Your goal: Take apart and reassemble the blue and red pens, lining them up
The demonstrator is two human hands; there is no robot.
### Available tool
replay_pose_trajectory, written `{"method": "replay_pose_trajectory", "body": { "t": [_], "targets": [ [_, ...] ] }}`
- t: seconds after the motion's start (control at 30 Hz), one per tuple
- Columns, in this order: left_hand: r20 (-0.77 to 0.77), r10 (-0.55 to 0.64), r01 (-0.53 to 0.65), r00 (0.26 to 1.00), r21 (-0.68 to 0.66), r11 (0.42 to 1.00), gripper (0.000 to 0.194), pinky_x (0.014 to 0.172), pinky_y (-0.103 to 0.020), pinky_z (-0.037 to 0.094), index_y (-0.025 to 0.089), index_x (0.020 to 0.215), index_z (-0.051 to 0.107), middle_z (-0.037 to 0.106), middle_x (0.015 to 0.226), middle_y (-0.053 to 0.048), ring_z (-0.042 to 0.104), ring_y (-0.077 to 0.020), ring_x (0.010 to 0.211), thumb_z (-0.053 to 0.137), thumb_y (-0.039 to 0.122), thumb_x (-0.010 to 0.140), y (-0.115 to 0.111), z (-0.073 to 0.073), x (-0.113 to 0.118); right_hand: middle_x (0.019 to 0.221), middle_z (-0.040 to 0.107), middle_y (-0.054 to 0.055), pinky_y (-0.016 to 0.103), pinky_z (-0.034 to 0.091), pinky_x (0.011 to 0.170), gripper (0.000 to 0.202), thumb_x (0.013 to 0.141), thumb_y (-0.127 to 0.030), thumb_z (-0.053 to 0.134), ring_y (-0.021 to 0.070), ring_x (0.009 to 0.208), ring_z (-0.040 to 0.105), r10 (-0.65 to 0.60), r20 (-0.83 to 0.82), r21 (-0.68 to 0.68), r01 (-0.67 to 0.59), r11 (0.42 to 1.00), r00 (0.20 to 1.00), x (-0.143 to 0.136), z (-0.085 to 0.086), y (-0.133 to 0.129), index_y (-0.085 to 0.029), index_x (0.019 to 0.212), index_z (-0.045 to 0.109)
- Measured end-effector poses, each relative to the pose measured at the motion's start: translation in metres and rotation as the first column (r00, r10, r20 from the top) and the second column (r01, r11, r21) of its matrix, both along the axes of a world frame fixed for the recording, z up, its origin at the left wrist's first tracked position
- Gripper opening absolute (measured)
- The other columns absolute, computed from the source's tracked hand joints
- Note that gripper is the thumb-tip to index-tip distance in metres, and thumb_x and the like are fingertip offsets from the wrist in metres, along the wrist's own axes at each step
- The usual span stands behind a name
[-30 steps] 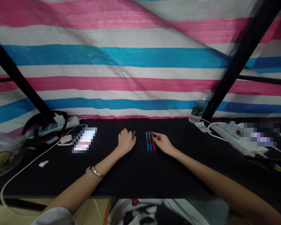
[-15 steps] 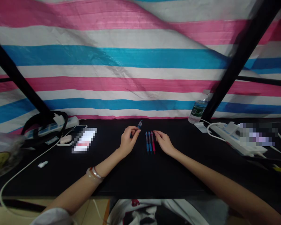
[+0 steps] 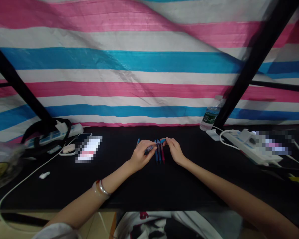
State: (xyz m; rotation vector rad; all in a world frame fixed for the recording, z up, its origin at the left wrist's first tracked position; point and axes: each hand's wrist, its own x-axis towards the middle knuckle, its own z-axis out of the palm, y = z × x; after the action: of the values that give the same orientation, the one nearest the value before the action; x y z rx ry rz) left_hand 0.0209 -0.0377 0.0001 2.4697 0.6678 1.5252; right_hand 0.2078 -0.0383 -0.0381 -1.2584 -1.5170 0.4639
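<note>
My left hand (image 3: 142, 155) is closed on a blue pen (image 3: 151, 147), held nearly level with its far end pointing right. That end meets the fingertips of my right hand (image 3: 175, 151), which are pinched round it. Below the held pen, two blue pens (image 3: 158, 156) and a red pen (image 3: 163, 157) lie side by side on the black table (image 3: 149, 189). Another blue item, seemingly a pen (image 3: 138, 141), shows just behind my left hand, which partly hides it.
On the left are a lit phone (image 3: 89, 149), a white earbud (image 3: 44, 175), a power strip (image 3: 54, 134) and cables. At the right stand a water bottle (image 3: 210, 116) and another power strip (image 3: 254, 147). Striped sheeting (image 3: 139, 66) hangs behind the table.
My left hand has turned, bringing the pen level across the row towards the right. My right fingertips now meet its end. A blue item has come into view behind my left hand.
</note>
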Motion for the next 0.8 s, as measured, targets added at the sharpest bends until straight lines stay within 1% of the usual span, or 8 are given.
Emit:
{"method": "replay_pose_trajectory", "body": {
  "t": [0.1, 0.17, 0.27, 0.4, 0.53, 0.6, 0.7, 0.8],
  "targets": [
    [0.025, 0.019, -0.017, 1.0, -0.069, 0.997, 0.014, 0.079, -0.029, 0.05, 0.018, 0.095, 0.059, 0.066, 0.087, -0.006, 0.063, -0.015, 0.083, 0.054, 0.023, 0.083, 0.003, 0.0, 0.0, 0.072, 0.06, 0.004, 0.031, 0.038, 0.079, 0.048, 0.09, -0.049, 0.027, 0.0181, 0.076, 0.055, 0.018, -0.061, 0.002, -0.018, 1.0, 0.998, 0.0, 0.0, 0.0, -0.02, 0.07, 0.06],
    [0.045, 0.031, -0.026, 0.998, -0.108, 0.994, 0.015, 0.078, -0.027, 0.05, 0.018, 0.095, 0.059, 0.065, 0.087, -0.005, 0.063, -0.0141, 0.081, 0.055, 0.023, 0.082, 0.005, 0.0, -0.001, 0.071, 0.059, 0.003, 0.03, 0.039, 0.077, 0.046, 0.09, -0.048, 0.028, 0.0175, 0.073, 0.054, 0.039, -0.112, 0.02, -0.037, 0.999, 0.993, 0.0, 0.0, 0.0, -0.02, 0.073, 0.06],
    [0.06, 0.035, -0.025, 0.998, -0.168, 0.985, 0.014, 0.075, -0.026, 0.051, 0.017, 0.093, 0.06, 0.066, 0.085, -0.004, 0.064, -0.0138, 0.079, 0.057, 0.024, 0.081, 0.006, 0.0, 0.0, 0.068, 0.057, 0.003, 0.029, 0.04, 0.074, 0.043, 0.089, -0.049, 0.031, 0.0168, 0.07, 0.054, 0.048, -0.177, 0.031, -0.043, 0.999, 0.983, -0.001, 0.001, -0.001, -0.019, 0.069, 0.055],
    [0.072, 0.02, -0.002, 0.997, -0.246, 0.969, 0.013, 0.072, -0.024, 0.051, 0.017, 0.09, 0.06, 0.067, 0.083, -0.003, 0.064, -0.0135, 0.076, 0.058, 0.026, 0.08, 0.006, 0.001, 0.001, 0.066, 0.055, 0.002, 0.027, 0.041, 0.07, 0.041, 0.088, -0.05, 0.033, 0.0161, 0.068, 0.052, 0.067, -0.224, 0.007, -0.067, 0.998, 0.972, -0.003, 0.007, -0.003, -0.019, 0.066, 0.051],
    [0.069, 0.014, 0.008, 0.998, -0.31, 0.951, 0.014, 0.073, -0.026, 0.051, 0.018, 0.089, 0.061, 0.067, 0.083, -0.004, 0.065, -0.015, 0.077, 0.059, 0.028, 0.079, 0.006, 0.002, 0.002, 0.064, 0.053, 0.001, 0.025, 0.041, 0.064, 0.034, 0.086, -0.046, 0.036, 0.0155, 0.065, 0.051, 0.07, -0.293, -0.018, -0.079, 0.997, 0.953, -0.003, 0.01, -0.002, -0.019, 0.076, 0.054],
    [0.07, 0.01, 0.013, 0.997, -0.327, 0.945, 0.015, 0.074, -0.027, 0.051, 0.018, 0.089, 0.061, 0.067, 0.083, -0.004, 0.064, -0.0153, 0.078, 0.059, 0.028, 0.079, 0.006, 0.002, 0.002, 0.06, 0.05, 0.0, 0.025, 0.04, 0.061, 0.034, 0.085, -0.046, 0.038, 0.0149, 0.062, 0.049, 0.072, -0.301, -0.031, -0.085, 0.996, 0.951, -0.002, 0.009, 0.0, -0.02, 0.071, 0.053],
    [0.075, 0.024, 0.004, 0.997, -0.354, 0.935, 0.015, 0.076, -0.028, 0.05, 0.018, 0.088, 0.061, 0.066, 0.084, -0.004, 0.064, -0.0158, 0.08, 0.058, 0.03, 0.08, 0.008, 0.003, 0.002, 0.054, 0.045, 0.0, 0.025, 0.038, 0.056, 0.039, 0.084, -0.049, 0.04, 0.0136, 0.056, 0.044, 0.044, -0.283, -0.065, -0.065, 0.996, 0.958, 0.0, 0.006, 0.002, -0.02, 0.058, 0.046],
    [0.084, 0.059, -0.024, 0.995, -0.373, 0.928, 0.017, 0.078, -0.029, 0.049, 0.018, 0.089, 0.061, 0.066, 0.087, -0.004, 0.063, -0.0163, 0.082, 0.058, 0.033, 0.08, 0.011, 0.003, 0.002, 0.052, 0.042, -0.001, 0.024, 0.036, 0.053, 0.043, 0.083, -0.053, 0.04, 0.0126, 0.053, 0.041, 0.009, -0.3, -0.084, -0.035, 0.996, 0.954, 0.0, 0.004, 0.003, -0.02, 0.056, 0.044]
  ]
}}
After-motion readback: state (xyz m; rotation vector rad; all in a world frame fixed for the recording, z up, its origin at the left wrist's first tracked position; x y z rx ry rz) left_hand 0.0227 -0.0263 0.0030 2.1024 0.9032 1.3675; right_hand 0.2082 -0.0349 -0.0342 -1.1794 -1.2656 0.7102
